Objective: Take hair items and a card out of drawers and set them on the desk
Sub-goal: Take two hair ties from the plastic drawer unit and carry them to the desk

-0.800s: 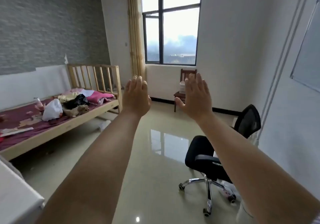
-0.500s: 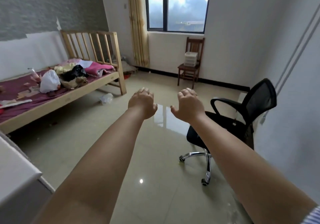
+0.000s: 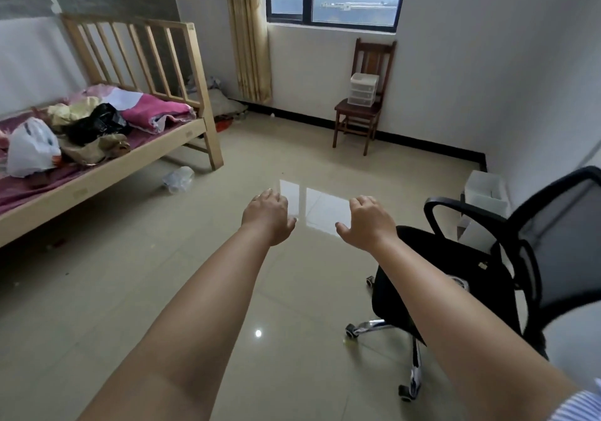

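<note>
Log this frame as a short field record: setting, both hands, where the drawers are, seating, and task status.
setting: bedroom with glossy tiled floor, wooden slatted bed on the left
left hand: empty, fingers loosely curled, held out over the floor
right hand: empty, fingers loosely curled, beside the left
drawers: small white plastic drawer unit on the brown wooden chair under the window
seating: black mesh office chair at right
task status: drawers untouched; no desk visible

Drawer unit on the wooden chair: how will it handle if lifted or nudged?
The drawer unit looks like thin translucent plastic, so probably light and rigid. Its stacked drawers may slide out if it is tilted. It stands on the wooden chair seat, so a push could probably slide it off the edge.
</note>
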